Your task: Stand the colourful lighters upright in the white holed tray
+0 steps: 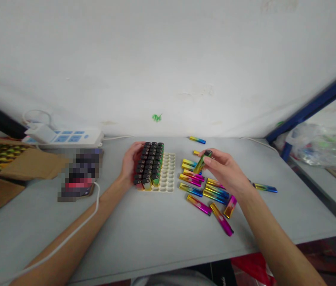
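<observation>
A cream tray (168,172) with rows of cells stands mid-table, its left part packed with upright black-topped lighters (149,163). My left hand (130,161) is curled against the left side of this block, steadying it; some of its fingertips are hidden behind the lighters. To the right of the tray, my right hand (223,165) pinches a yellow-green lighter (202,162) with a dark top, tilted in the air between thumb and fingers. Beneath and around that hand lie several shiny loose lighters (190,190) in yellow-blue and yellow-pink.
At left are a phone-like device (86,171), blurred out in part, a white cable (96,202), a power strip (69,137) and an open cardboard box (39,163) of yellow-and-black items. A blue metal frame (313,103) and clear plastic bags (311,141) border the right.
</observation>
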The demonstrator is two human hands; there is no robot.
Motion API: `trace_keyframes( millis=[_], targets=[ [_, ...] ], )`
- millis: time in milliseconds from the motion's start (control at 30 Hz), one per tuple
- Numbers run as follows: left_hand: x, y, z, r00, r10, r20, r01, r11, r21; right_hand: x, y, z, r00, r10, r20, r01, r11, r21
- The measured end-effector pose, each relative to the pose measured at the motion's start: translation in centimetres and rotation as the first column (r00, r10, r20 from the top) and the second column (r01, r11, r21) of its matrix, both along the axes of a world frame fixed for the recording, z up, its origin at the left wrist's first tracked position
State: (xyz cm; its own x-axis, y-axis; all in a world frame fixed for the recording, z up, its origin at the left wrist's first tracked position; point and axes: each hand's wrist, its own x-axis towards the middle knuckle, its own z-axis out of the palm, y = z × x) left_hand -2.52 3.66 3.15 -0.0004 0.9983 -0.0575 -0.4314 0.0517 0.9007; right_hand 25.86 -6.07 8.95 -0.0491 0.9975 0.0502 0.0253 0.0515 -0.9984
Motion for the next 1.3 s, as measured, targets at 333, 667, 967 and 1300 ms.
trace_keyframes(
  millis=[333,667,967,1300],
  targets=[
    [-0.1,0.0,-0.3,1.0,-0.001,0.014,0.001,1.0,0.001,-7.8,-0.7,-0.8,0.943,0.271,-0.193,-0.298,0.946,-0.126],
    [-0.2,-0.1,-0.3,1.0,-0.026,-0.009,0.026,1.0,-0.015,-8.3,0.1,-2.7,0.994,-0.028,0.108,0.041,0.992,-0.121],
    [-0.1,-0.2,0.2,0.999,-0.005,-0.034,0.004,0.999,-0.04,-7.7,0.5,-3.7,0.912,-0.122,0.392,0.136,0.991,-0.008],
    [-0.2,-0.1,-0.1,1.0,-0.02,0.017,0.021,1.0,-0.017,-7.7,-0.4,-3.0,0.922,-0.056,0.383,0.054,0.998,0.017]
  ],
)
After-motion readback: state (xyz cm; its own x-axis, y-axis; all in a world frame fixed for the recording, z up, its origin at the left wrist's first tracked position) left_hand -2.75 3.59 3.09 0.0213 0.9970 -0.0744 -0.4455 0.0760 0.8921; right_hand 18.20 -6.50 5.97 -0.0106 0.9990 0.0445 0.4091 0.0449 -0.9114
